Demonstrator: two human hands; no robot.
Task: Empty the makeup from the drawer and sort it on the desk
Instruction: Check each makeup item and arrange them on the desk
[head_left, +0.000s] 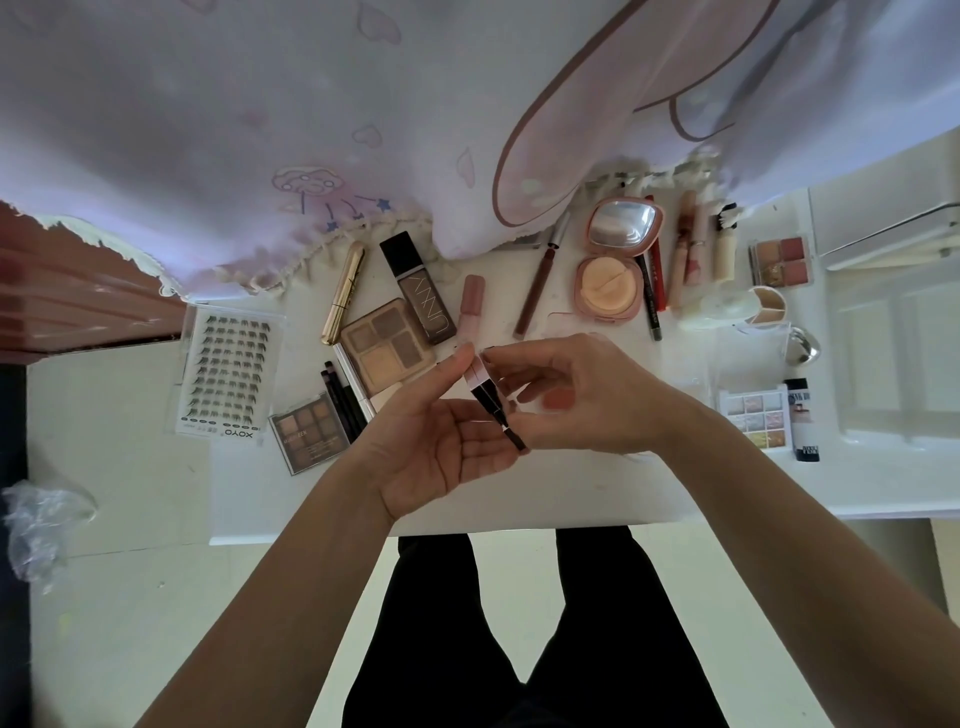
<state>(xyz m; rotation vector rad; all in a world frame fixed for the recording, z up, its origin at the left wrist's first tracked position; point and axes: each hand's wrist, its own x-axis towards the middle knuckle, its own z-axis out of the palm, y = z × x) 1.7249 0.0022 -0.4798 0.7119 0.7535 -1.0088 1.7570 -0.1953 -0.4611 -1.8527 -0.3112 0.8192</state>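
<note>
Black pink-capped tubes pinched between my left grip and right grip (mid-sort); next, probably lay them on the tabletop.

Lit softly by daylight through the curtain; glared pale off the desk; bowed and smeared toward edges.

White desk; backlit printed curtain behind; pale floor.
</note>
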